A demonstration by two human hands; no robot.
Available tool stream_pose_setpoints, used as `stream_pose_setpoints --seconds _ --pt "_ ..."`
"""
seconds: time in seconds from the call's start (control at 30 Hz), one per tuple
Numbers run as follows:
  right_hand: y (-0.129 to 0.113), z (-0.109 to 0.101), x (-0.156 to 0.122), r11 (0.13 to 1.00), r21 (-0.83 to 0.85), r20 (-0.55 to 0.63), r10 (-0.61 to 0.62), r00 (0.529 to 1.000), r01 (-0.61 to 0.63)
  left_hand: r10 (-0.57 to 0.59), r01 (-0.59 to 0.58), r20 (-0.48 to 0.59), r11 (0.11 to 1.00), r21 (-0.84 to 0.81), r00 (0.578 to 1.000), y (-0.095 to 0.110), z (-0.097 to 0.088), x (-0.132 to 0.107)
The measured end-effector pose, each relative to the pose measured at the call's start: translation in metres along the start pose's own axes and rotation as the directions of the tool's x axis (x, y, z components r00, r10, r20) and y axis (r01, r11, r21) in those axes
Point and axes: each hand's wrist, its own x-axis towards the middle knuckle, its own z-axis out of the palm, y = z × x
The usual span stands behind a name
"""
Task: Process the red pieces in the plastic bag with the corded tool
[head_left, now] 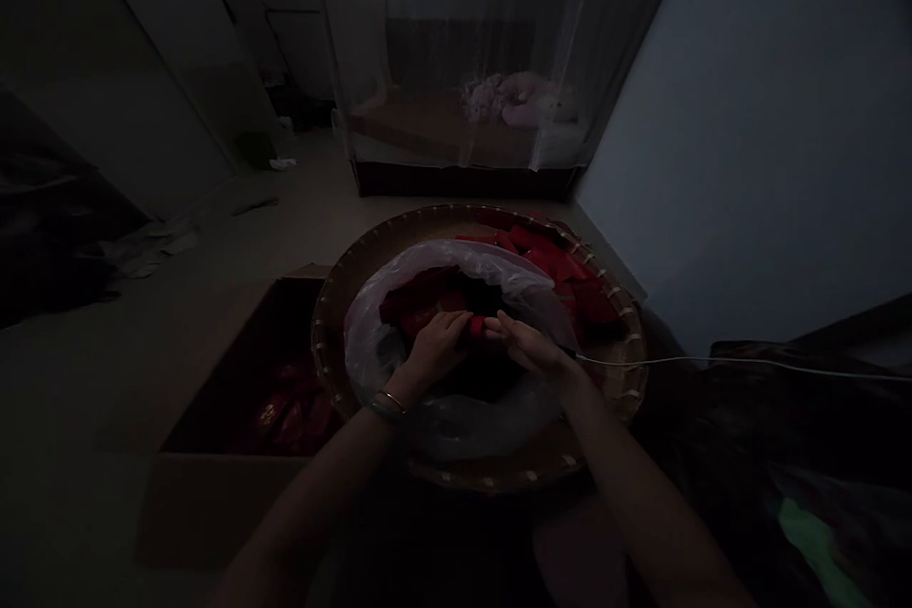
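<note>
In dim light, both my hands meet over the open mouth of a clear plastic bag. A small red packet is between their fingertips; its exact kind is too dark to make out. My left hand, with a bracelet at its wrist, pinches the packet from the left. From the right, the fingers of my right hand reach forward and close on its other edge. The bag sits in a round woven bamboo tray, and more red packets lie in a heap at the tray's far right.
Left of the tray stands an open cardboard box with red packets inside. A white cord runs right from near my right wrist. Ahead is a netted bed with pink plush things; a pale wall rises on the right.
</note>
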Motion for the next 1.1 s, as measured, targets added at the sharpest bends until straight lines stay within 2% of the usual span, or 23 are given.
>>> stream_pose_setpoints --seconds 0.1,0.17,0.2,0.23,0.3,0.33,0.4,0.47,0.5,0.63,0.73,0.83,0.9,1.0,1.1 --pt "-0.008 -0.015 -0.005 0.955 0.264 0.133 0.103 0.986 -0.135 -0.026 0.026 -0.057 1.0 -0.003 0.998 0.0 0.001 0.0" --pt "-0.011 -0.026 -0.008 0.932 0.34 0.07 0.106 0.992 -0.123 -0.047 0.046 -0.092 0.999 -0.009 0.995 0.001 0.001 0.0" --pt "-0.011 -0.032 -0.01 0.939 0.321 0.03 0.12 0.992 -0.123 -0.056 0.055 -0.104 0.998 -0.017 0.993 0.001 0.0 0.001" --pt "-0.01 -0.036 -0.012 0.958 0.248 0.003 0.149 0.989 -0.145 -0.066 0.063 -0.113 0.998 -0.027 0.991 0.001 0.0 0.001" --pt "-0.006 -0.041 -0.015 0.969 -0.071 0.009 0.239 0.971 -0.237 -0.085 0.079 -0.124 0.996 -0.052 0.989 0.001 -0.001 0.002" --pt "-0.003 -0.041 -0.016 0.922 -0.284 0.028 0.281 0.959 -0.262 -0.093 0.085 -0.13 0.994 -0.064 0.987 0.001 -0.002 0.002" --pt "0.003 -0.039 -0.018 0.74 -0.637 0.05 0.322 0.945 -0.218 -0.103 0.09 -0.146 0.992 -0.09 0.984 0.0 -0.003 0.003" --pt "0.008 -0.034 -0.018 0.595 -0.795 0.066 0.284 0.956 -0.122 -0.105 0.086 -0.165 0.989 -0.118 0.981 -0.001 -0.005 0.004" --pt "0.01 -0.032 -0.018 0.564 -0.822 0.076 0.251 0.965 -0.082 -0.105 0.083 -0.173 0.988 -0.133 0.979 -0.001 -0.007 0.004" --pt "0.02 -0.024 -0.018 0.53 -0.848 0.107 0.136 0.985 0.019 -0.103 0.07 -0.181 0.981 -0.184 0.978 -0.001 -0.011 0.004" --pt "0.028 -0.013 -0.02 0.427 -0.904 0.072 0.172 0.982 -0.008 -0.107 0.07 -0.179 0.978 -0.198 0.978 -0.001 -0.012 0.005" --pt "0.03 0.001 -0.022 0.334 -0.938 -0.024 0.219 0.975 -0.098 -0.14 0.101 -0.175 0.971 -0.215 0.975 0.0 -0.012 0.005" --pt "0.029 0.01 -0.023 0.348 -0.929 -0.042 0.239 0.97 -0.126 -0.158 0.115 -0.173 0.965 -0.235 0.972 0.001 -0.013 0.005" --pt "0.026 0.016 -0.023 0.4 -0.911 -0.011 0.219 0.976 -0.1 -0.144 0.103 -0.151 0.963 -0.248 0.978 0.003 -0.016 0.005" --pt "0.023 0.017 -0.022 0.367 -0.924 -0.025 0.212 0.977 -0.104 -0.136 0.111 -0.093 0.966 -0.232 0.986 0.005 -0.018 0.005"
